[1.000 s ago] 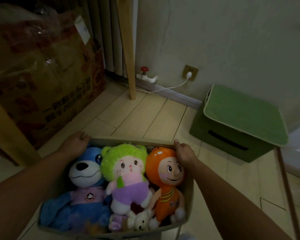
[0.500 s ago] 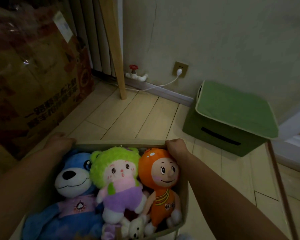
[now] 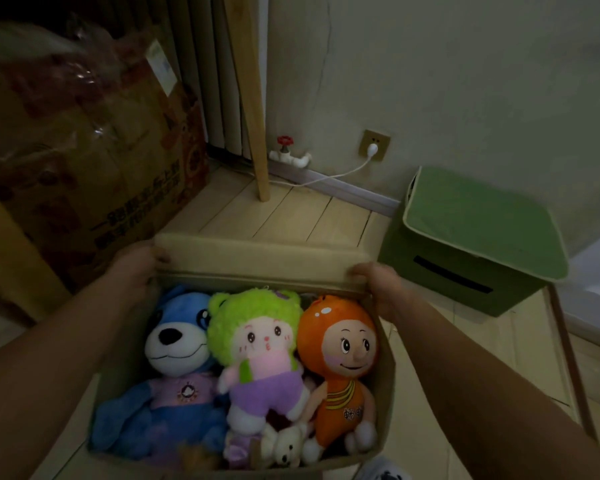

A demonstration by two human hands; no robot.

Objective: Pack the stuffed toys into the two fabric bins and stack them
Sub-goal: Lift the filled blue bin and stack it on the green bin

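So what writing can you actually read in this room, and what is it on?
Nothing reads clearly.
Cardboard box: two rows of large dark printed characters, too blurred to read.
White label on that box: too small.
Orange doll: two small characters on its belly, unreadable.
Blue dog: a round chest emblem, no legible text.

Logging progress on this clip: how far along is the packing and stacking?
Done: green bin is closed; toys fill the tan bin. In hand: left hand and right hand grip its lid flap, half raised. Left: close it and stack the bins.
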